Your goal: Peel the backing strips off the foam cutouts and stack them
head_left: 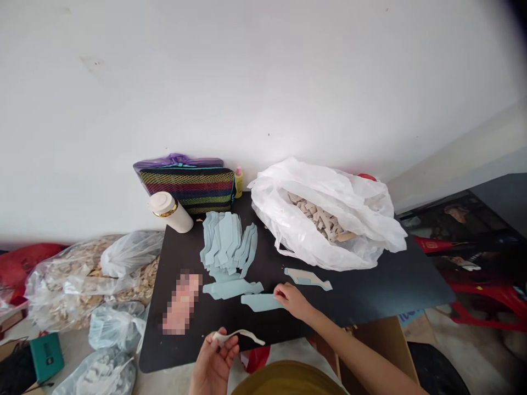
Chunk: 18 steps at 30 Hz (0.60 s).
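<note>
My left hand [214,362] pinches a thin curved white strip [241,335] near the front edge of the black table [370,291]. My right hand [293,300] rests with its fingertips on a flat pale blue cut piece [261,302] lying on the table. Another blue piece [233,288] lies just left of it. A beige and blue piece [308,278] lies just beyond my right hand. A fanned stack of pale blue pieces [227,246] sits behind them.
An open white plastic bag [329,219] of beige pieces fills the table's right half. A cream tumbler [171,212], a striped mesh bag [189,186] and a small yellow bottle [238,181] stand by the wall. Clear bags of scraps [90,280] lie left; a cardboard box [387,340] and red stool [489,299] lie right.
</note>
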Available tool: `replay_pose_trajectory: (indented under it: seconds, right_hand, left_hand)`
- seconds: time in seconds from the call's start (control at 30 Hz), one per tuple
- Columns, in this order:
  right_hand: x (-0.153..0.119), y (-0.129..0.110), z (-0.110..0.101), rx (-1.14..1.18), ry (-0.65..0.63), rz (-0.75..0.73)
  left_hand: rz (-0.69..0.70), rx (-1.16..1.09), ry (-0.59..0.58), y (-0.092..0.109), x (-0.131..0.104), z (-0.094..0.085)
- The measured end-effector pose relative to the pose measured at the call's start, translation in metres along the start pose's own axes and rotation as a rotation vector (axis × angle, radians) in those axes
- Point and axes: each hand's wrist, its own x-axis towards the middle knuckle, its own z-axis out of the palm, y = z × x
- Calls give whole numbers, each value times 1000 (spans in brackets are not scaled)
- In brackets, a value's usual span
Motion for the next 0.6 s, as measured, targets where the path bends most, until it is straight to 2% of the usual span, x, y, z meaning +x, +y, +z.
replay_pose_trajectory:
  seconds: [0.07, 0.17, 0.27, 0.33, 0.37, 0.5, 0.53, 0.6]
  right_hand:
    - [-4, 10, 7, -30, 23, 42]
    - [-4, 12, 12, -60, 61, 56]
    - [-10, 2, 9, -94, 168, -43]
    - [-20, -7, 6, -23, 196, -96]
    - [-26, -12, 5, 53, 155, -87]
    - [-52, -23, 8, 520, -180, 96]
    - [-58, -24, 10, 615, -226, 128]
    - [-65, -24, 14, 690, -225, 162]
  left_hand:
    - [-10, -14, -1, -2, 1, 1]
    - [-19, -21, 10, -5, 1, 5]
    - [-26, -34, 29, -8, 2, 9]
    - [-32, -41, 31, -10, 3, 11]
    - [-35, -46, 29, -10, 3, 13]
    - [-60, -84, 40, -12, 4, 21]
    - [-65, -95, 49, -13, 4, 23]
    - [-68, -112, 74, -15, 5, 29]
